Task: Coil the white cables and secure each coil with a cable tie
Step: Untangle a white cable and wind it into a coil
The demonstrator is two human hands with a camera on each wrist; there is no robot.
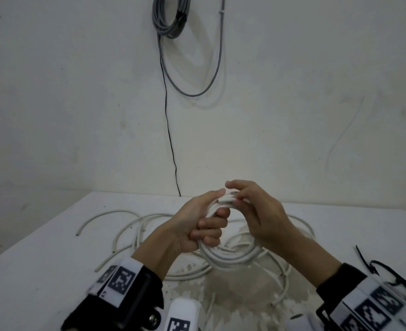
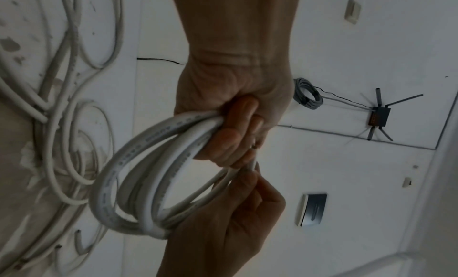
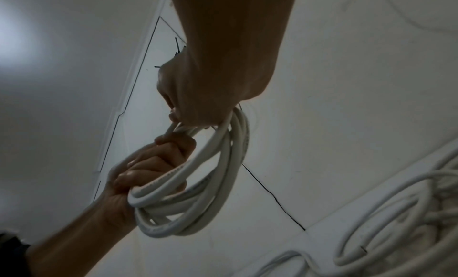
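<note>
A coil of white cable (image 1: 230, 256) hangs in the air over the table. My left hand (image 1: 204, 223) grips its left side with all fingers curled through the loops (image 2: 138, 183). My right hand (image 1: 242, 201) pinches the top strands of the coil (image 3: 223, 153), close to the left thumb. Loose white cables (image 1: 135, 225) lie tangled on the table under and around the coil. Black cable ties (image 1: 376, 266) lie at the right edge of the table. No tie shows on the coil.
The white table (image 1: 42, 271) has a worn patch in front of me. A grey cable coil (image 1: 171, 17) and a thin black wire (image 1: 171, 144) hang on the wall behind. A router (image 2: 379, 116) sits on the wall in the left wrist view.
</note>
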